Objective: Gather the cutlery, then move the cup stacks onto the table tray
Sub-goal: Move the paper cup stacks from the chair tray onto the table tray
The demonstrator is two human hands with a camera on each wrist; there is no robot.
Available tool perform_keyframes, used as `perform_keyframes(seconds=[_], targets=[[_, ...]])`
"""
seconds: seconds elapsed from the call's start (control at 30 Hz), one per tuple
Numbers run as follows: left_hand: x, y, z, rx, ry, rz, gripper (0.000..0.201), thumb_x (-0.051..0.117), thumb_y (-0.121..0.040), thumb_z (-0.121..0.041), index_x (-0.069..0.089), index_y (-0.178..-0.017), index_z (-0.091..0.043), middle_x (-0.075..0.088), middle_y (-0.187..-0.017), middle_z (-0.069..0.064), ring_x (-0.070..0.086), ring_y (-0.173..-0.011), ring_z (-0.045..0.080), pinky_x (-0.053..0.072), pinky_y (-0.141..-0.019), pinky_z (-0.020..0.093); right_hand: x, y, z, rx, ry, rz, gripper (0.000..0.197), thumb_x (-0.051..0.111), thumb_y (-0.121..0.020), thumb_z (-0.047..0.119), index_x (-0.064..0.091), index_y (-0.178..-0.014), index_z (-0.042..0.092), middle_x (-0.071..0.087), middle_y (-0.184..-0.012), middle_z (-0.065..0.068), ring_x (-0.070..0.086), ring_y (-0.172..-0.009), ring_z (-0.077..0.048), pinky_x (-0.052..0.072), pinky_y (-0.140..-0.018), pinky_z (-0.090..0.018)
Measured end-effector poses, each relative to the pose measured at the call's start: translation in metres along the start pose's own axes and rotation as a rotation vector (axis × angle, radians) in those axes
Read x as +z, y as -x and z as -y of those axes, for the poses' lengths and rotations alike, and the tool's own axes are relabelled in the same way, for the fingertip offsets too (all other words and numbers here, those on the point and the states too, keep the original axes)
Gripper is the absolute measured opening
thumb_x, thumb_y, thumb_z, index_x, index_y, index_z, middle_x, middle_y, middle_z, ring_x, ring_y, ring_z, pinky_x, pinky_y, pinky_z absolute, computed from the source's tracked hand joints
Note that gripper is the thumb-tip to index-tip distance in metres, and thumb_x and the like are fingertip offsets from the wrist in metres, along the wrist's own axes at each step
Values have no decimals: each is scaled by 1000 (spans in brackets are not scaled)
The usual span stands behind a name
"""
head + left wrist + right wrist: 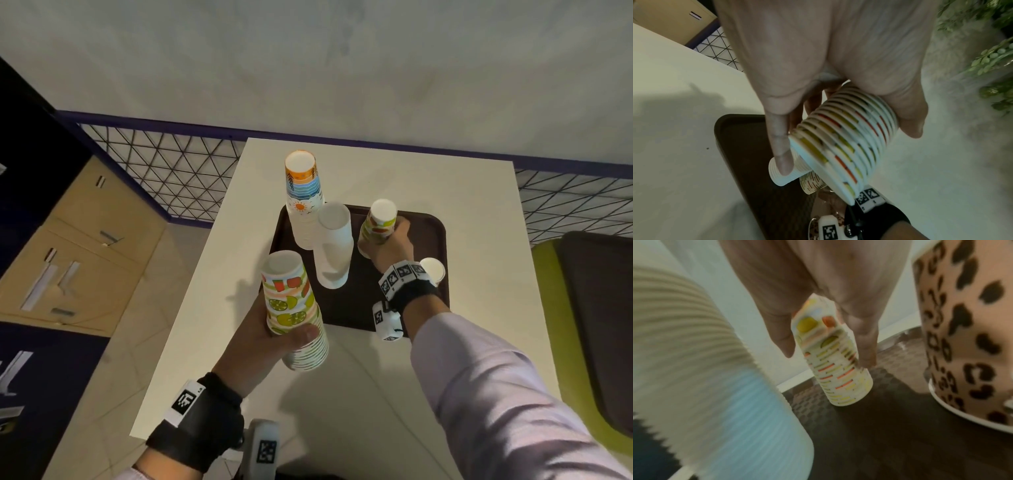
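Nearest of all is the left hand, its fingers and thumb wrapped round a citrus-print stack of cups about halfway down, where the nested rims give something firm to squeeze. That stack is carried upside down, bases up, and hangs over the white counter just short of the near left corner of the brown tray; I'd judge it is the next one going on. The left wrist view shows the rims fanned and tilted, so a loose grip could let the lower cups slide off.

Moving right, a tall stack with sun and wave prints stands at the tray's far left edge, though I cannot tell whether its foot is on the tray or just off it. A plain white stack stands right beside it on the tray, the pair kept close, probably to leave room.

Further right, the right hand has its fingers curled round a shorter fruit-print stack. In the right wrist view its mouth looks down on the tray's textured floor, so the hand seems to be steadying it as it settles. A leopard-print cup sits just behind that wrist, also on the tray.

No cutlery shows anywhere, so I cannot say where it is.
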State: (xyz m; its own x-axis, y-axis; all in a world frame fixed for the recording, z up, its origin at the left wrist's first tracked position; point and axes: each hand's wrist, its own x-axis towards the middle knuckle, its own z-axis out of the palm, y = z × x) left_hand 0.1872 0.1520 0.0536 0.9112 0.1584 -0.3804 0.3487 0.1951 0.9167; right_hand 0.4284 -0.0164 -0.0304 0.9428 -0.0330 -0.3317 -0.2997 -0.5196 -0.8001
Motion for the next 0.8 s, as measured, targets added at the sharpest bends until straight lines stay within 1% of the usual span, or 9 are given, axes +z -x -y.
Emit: perform_keyframes(seconds=[0.13,0.2,0.3,0.4,0.5,0.6,0.67,0.73,0.8], targets=[[8,0,-9,12,17,1,100,96,-55,-53,52,-139,-21,71,-128,4,67,-122,25,57,-101,48,-22,38,13,-13,-94,-30,94,79,-85,24,21,-159,17,46,-153,-12,50,-137,-31,41,-104,-34],[11,-2,-13,25,4,7,79,91,-63,-45,57,-133,-28,72,-126,-1,68,-121,20,56,-102,49,-33,64,17,-82,-175,-94,84,74,-89,22,26,-158,19,41,-158,-5,46,-141,-26,41,-113,-38],[16,-4,-19,51,-20,23,55,83,-73,-44,65,-125,-42,71,-130,-4,67,-123,17,52,-106,54,-48,113,20,-217,-238,-139,59,66,-95,16,41,-148,21,52,-145,3,50,-134,-16,46,-111,-37],[25,-4,-27,67,-18,39,62,83,-68,-66,65,-124,-46,70,-131,-7,66,-123,15,52,-106,52,-54,158,20,-329,-320,-4,40,61,-97,28,52,-136,26,60,-133,5,56,-127,-11,50,-103,-29],[36,-3,-33,90,-25,67,56,74,-74,-72,62,-126,-53,67,-137,-9,64,-128,15,53,-105,49,-54,187,16,-376,-370,214,51,53,-97,41,49,-144,22,61,-136,1,57,-128,-12,50,-99,-18],[44,-3,-37,79,-30,78,46,62,-90,-65,59,-131,-47,68,-135,-9,63,-129,19,53,-104,46,-53,205,21,-360,-494,398,51,51,-105,34,41,-151,14,66,-131,10,62,-125,-8,53,-98,-24],[49,-2,-38,69,-47,109,43,51,-92,-58,56,-132,-44,70,-130,-12,66,-125,15,54,-104,42,-51,207,23,-373,-491,411,55,47,-103,34,38,-153,14,67,-128,18,63,-123,-4,53,-95,-20],[53,-2,-38,72,-96,130,43,43,-93,-57,53,-134,-46,70,-128,-18,66,-122,7,54,-104,36,-50,208,22,-351,-495,414,55,45,-103,38,37,-153,16,66,-131,15,64,-123,-7,54,-96,-25],[54,-3,-37,93,-122,132,48,38,-94,-68,52,-135,-47,68,-131,-16,64,-123,5,54,-104,33,-51,208,20,-327,-491,417,55,46,-103,40,38,-152,16,66,-131,10,64,-122,-9,55,-97,-29]])
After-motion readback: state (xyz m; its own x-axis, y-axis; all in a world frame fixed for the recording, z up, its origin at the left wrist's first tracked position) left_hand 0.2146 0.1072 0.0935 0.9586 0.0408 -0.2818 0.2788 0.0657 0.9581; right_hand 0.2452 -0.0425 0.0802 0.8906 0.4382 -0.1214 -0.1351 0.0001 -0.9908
